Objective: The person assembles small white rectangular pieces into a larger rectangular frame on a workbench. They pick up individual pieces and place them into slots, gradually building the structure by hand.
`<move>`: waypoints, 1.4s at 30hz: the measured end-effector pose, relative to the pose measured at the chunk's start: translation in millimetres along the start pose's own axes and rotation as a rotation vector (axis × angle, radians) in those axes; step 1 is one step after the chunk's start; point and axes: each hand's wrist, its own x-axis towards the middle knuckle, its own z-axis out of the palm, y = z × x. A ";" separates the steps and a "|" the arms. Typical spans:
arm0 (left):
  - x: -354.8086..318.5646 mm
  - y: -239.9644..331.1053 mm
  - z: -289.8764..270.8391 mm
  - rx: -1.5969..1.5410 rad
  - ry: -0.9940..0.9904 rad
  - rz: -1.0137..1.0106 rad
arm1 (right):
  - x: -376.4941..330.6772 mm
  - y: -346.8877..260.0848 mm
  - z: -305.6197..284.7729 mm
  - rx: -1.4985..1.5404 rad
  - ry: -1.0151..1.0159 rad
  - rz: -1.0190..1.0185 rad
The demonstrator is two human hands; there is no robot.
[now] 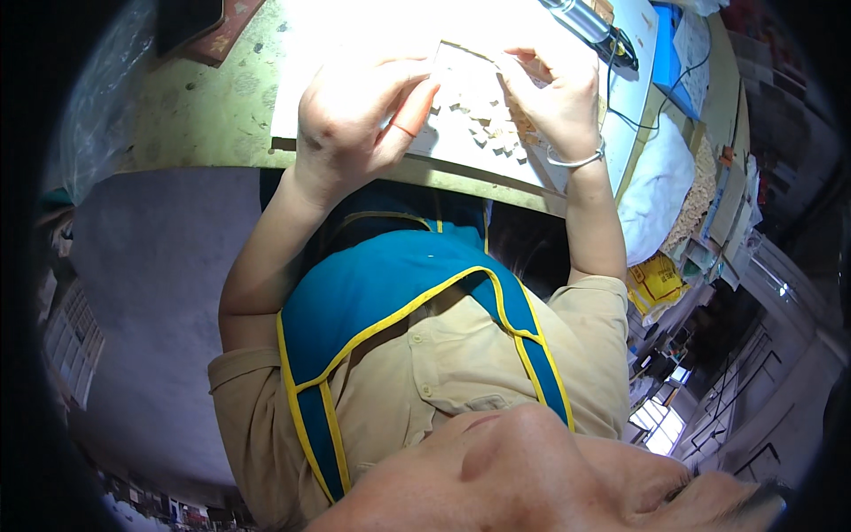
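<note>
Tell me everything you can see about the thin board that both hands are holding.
The thin board is pale, flat and looks like laser-cut wood, with many small cut-out pieces across it. It lies tilted over the white sheet on the worktable. The left hand pinches its left edge; the right hand, with a bracelet, grips its right side. Glare hides its far edge.

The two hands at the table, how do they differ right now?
The left hand has a bare wrist; the right hand wears a silver bangle at the wrist. The left hand's thumb and fingers pinch the near left edge of the pale sheet, while the right hand grips its right side with fingers curled over it. Both hold that same sheet above the small pale pieces scattered on the white table.
</note>
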 end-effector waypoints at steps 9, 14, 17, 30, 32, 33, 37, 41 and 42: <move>-0.1 3.8 -5.2 -0.006 -0.051 -0.031 | 2.3 -12.6 4.0 -0.131 -0.093 0.033; 2.2 2.9 -2.0 -0.022 0.005 -0.007 | 5.0 -6.9 6.3 -0.065 -0.035 -0.051; 3.2 3.8 -2.2 -0.018 0.000 -0.011 | 4.2 -3.8 8.0 -0.074 -0.016 -0.083; 2.9 5.1 -7.6 0.002 -0.077 -0.028 | 3.3 -4.4 12.4 -0.115 -0.008 -0.125; 2.2 4.4 -7.5 0.011 -0.073 -0.022 | 3.8 -3.4 14.0 -0.117 -0.019 -0.107; 2.0 4.3 -7.4 0.006 -0.072 -0.024 | 4.3 -3.8 14.3 -0.119 -0.036 -0.082; 2.5 5.9 -7.5 -0.001 -0.072 -0.036 | 9.0 -5.8 11.9 -0.095 -0.035 -0.096; 1.6 6.0 -7.3 -0.002 -0.069 -0.041 | 7.9 3.1 16.7 0.005 0.000 -0.035; 1.6 6.8 -8.2 0.002 -0.078 -0.048 | 7.4 6.8 18.3 0.034 0.011 -0.019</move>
